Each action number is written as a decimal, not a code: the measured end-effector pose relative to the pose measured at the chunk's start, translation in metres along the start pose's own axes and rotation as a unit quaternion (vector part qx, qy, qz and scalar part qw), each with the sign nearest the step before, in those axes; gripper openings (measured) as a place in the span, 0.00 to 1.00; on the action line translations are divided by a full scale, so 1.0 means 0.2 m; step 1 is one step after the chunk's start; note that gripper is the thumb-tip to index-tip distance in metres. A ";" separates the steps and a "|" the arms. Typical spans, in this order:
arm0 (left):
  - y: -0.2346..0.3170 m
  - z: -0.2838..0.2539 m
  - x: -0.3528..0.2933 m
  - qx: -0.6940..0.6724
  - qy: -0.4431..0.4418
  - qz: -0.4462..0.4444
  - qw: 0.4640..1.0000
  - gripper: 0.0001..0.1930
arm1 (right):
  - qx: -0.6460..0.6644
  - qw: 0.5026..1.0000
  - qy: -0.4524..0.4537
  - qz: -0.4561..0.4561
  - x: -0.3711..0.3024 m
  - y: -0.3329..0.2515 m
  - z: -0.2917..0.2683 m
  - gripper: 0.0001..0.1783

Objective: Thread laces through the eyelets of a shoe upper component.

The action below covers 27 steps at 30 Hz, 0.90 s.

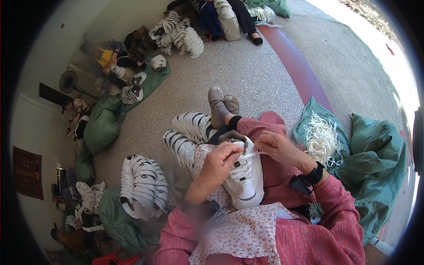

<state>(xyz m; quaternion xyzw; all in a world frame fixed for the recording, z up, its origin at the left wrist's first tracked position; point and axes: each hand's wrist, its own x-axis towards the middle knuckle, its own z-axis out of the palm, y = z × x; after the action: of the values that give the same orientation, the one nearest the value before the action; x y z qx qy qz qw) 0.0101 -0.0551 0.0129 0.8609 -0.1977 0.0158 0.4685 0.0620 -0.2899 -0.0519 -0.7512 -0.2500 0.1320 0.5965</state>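
Observation:
A white sneaker upper (247, 193) lies on my lap, toe toward me, its dark-lined collar pointing away. White shoelace (244, 171) crosses its front in several rows. My left hand (219, 162) is closed in a pinch at the left eyelet edge, where the lace passes; its fingertips are partly hidden. On the other side, my right hand (279, 149) pinches a flat stretch of the same lace, which runs across the top of the upper between both hands. A floral apron (238, 229) covers part of my lap beneath the upper.
Stacked white uppers (143, 185) stand at my left, with more (190, 128) by my legs. A heap of loose laces (322, 137) rests on green sacking (375, 154) at my right. Other people (108, 59) sit farther off among uppers and green sacks.

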 end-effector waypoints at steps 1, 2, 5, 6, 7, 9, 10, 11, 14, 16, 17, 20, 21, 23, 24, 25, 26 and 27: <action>-0.04 0.02 0.01 -0.001 -0.003 0.000 1.000 0.06 | -0.041 0.995 -0.041 -0.075 0.00 0.00 0.00 0.10; -0.07 0.03 0.02 -0.062 -0.005 -0.077 0.995 0.07 | -0.023 0.996 -0.078 -0.030 -0.01 0.00 0.00 0.10; -0.10 0.02 0.05 -0.101 -0.019 -0.148 0.984 0.08 | 0.017 0.994 -0.101 0.026 -0.02 -0.02 -0.01 0.12; -0.10 0.03 0.06 -0.083 -0.030 -0.145 0.985 0.08 | 0.018 0.994 -0.100 0.027 -0.01 -0.03 -0.01 0.12; -0.11 0.03 0.07 -0.066 -0.040 -0.141 0.987 0.08 | 0.063 0.989 -0.122 0.057 -0.01 -0.04 -0.02 0.12; -0.11 0.04 0.09 -0.058 -0.046 -0.150 0.986 0.08 | 0.108 0.980 -0.144 0.087 0.02 -0.09 -0.05 0.12; -0.11 0.04 0.10 -0.051 -0.052 -0.158 0.985 0.08 | 0.136 0.967 -0.152 0.152 0.03 -0.13 -0.07 0.11; -0.10 0.04 0.10 -0.052 -0.052 -0.159 0.985 0.08 | 0.163 0.949 -0.159 0.217 0.04 -0.14 -0.08 0.11; -0.08 0.05 0.12 -0.045 -0.067 -0.166 0.983 0.08 | 0.253 0.935 -0.167 0.183 0.04 -0.11 -0.07 0.11; -0.10 0.06 0.12 -0.075 -0.071 -0.158 0.982 0.09 | 0.256 0.937 -0.155 0.179 0.04 -0.09 -0.05 0.11; -0.11 0.07 0.12 -0.076 -0.070 -0.157 0.982 0.09 | 0.259 0.939 -0.143 0.176 0.04 -0.09 -0.04 0.11; -0.13 0.06 0.11 -0.085 -0.071 -0.153 0.982 0.09 | 0.245 0.917 -0.148 0.278 0.04 -0.17 -0.07 0.10; -0.13 0.06 0.10 -0.082 -0.068 -0.153 0.982 0.09 | 0.244 0.917 -0.150 0.278 0.04 -0.18 -0.07 0.10; -0.13 0.07 0.10 -0.082 -0.064 -0.151 0.983 0.08 | 0.242 0.911 -0.176 0.283 0.03 -0.17 -0.12 0.12; -0.13 0.07 0.10 -0.082 -0.062 -0.146 0.984 0.08 | 0.240 0.912 -0.176 0.283 0.03 -0.16 -0.12 0.12; -0.13 0.07 0.11 -0.081 -0.062 -0.141 0.985 0.08 | 0.284 0.899 -0.163 0.290 0.02 -0.14 -0.12 0.12; -0.12 0.08 0.11 -0.083 -0.063 -0.141 0.985 0.08 | 0.327 0.885 -0.150 0.295 0.02 -0.12 -0.11 0.13; -0.12 0.08 0.11 -0.082 -0.062 -0.139 0.985 0.08 | 0.327 0.885 -0.149 0.296 0.01 -0.10 -0.09 0.13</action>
<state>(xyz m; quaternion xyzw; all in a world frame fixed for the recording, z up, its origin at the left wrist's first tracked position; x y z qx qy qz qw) 0.0361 -0.0631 -0.0110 0.8382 -0.1055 -0.1189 0.5217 0.0678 -0.3002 -0.0274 -0.5244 -0.0444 0.4869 0.6971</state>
